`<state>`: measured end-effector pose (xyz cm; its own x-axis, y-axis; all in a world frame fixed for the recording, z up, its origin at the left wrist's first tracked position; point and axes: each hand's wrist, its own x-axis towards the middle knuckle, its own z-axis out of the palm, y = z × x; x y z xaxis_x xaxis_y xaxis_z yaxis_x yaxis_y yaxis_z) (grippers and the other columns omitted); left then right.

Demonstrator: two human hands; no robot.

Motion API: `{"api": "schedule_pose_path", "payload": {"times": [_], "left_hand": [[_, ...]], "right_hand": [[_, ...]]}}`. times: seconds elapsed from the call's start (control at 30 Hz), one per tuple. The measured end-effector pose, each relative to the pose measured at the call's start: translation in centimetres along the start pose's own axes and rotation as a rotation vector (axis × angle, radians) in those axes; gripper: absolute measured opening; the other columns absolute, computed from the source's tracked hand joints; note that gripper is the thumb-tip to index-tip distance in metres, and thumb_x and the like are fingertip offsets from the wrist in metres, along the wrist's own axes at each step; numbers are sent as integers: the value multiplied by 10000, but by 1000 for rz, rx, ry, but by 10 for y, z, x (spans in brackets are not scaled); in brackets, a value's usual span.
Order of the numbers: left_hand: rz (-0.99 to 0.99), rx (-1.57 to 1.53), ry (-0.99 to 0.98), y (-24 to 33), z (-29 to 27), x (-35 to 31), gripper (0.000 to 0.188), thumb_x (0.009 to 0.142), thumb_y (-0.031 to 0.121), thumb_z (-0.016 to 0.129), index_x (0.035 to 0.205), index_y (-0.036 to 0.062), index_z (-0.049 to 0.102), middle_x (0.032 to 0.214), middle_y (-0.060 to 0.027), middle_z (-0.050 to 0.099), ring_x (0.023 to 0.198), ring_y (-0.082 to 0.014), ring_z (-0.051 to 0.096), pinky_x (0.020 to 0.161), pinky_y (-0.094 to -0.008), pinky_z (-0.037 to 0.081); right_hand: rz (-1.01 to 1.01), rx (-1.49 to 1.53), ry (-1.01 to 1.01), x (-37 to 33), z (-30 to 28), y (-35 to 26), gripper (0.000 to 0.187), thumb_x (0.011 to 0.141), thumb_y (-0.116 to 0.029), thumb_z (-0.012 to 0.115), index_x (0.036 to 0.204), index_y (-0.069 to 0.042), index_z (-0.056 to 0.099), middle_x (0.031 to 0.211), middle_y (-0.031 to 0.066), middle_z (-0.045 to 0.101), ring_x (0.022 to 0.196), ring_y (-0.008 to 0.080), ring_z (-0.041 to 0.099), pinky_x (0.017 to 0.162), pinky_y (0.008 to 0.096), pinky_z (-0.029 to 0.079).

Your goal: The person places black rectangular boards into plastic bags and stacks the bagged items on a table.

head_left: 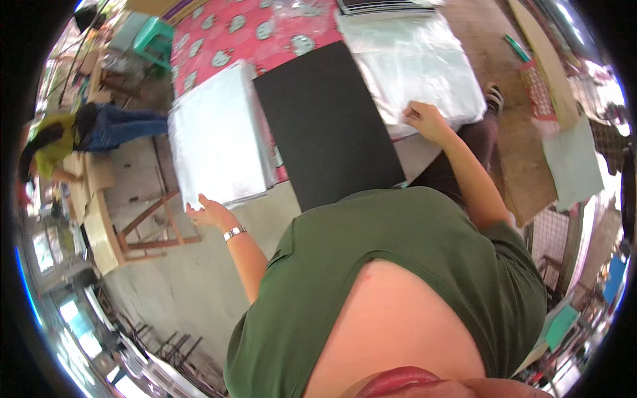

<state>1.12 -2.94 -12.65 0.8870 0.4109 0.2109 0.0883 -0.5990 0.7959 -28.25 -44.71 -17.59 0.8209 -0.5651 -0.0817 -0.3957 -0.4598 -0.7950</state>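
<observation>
In front of me a large black board [328, 126] lies between two stacks, its near end against my shirt. On the left is a stack of white sheets in clear plastic [215, 139]. At that stack's near left corner is my left hand [213, 213], wearing a metal watch, with thumb and fingers apart. To the right lies a pile of clear plastic bags [418, 63]. My right hand [426, 121] has its fingers closed in a pinch at the near edge of this pile, apparently on a plastic bag; the fingertips are partly hidden.
The table carries a pink patterned cover [232, 30]. More dark boards [385, 8] sit at its far end. Left, another person [60, 142] leans over a wooden workbench [99, 219]; a green stool [154, 41] stands beyond. Flat cardboard [524, 172] lies on the right.
</observation>
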Motion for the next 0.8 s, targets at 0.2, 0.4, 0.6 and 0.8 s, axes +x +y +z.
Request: {"api": "schedule_pose_path", "payload": {"times": [0.2, 0.4, 0.6, 0.8], "left_hand": [[817, -185, -370, 68, 53, -81, 223, 769, 37, 578, 992, 53, 578, 1111, -111, 518, 1058, -270, 448, 881, -385, 371], [1272, -367, -1038, 159, 91, -181, 317, 725, 93, 651, 1035, 77, 589, 1114, -97, 562, 1132, -293, 462, 978, -394, 336], [1331, -557, -1435, 173, 134, -244, 309, 707, 67, 670, 996, 32, 566, 948, -152, 583, 948, -290, 559, 963, -417, 377], [1013, -623, -1510, 202, 80, -241, 88, 701, -18, 630, 745, -5, 555, 825, -116, 553, 759, -215, 563, 739, -317, 457]], "right_hand": [[132, 101, 31, 3, -15, -23, 197, 728, -126, 676, 832, 0, 565, 681, 92, 575, 638, 175, 550, 598, 307, 426], [-182, -74, 89, -4, -12, -12, 143, 753, -105, 621, 875, -39, 590, 723, 95, 549, 689, 234, 547, 630, 323, 418], [-381, -453, 131, -26, -39, -85, 131, 801, -176, 564, 802, -45, 561, 801, 95, 507, 842, 271, 500, 776, 379, 369], [-389, -14, 456, -57, -48, -125, 181, 733, -139, 671, 861, -44, 585, 799, 68, 558, 841, 254, 535, 752, 356, 423]]}}
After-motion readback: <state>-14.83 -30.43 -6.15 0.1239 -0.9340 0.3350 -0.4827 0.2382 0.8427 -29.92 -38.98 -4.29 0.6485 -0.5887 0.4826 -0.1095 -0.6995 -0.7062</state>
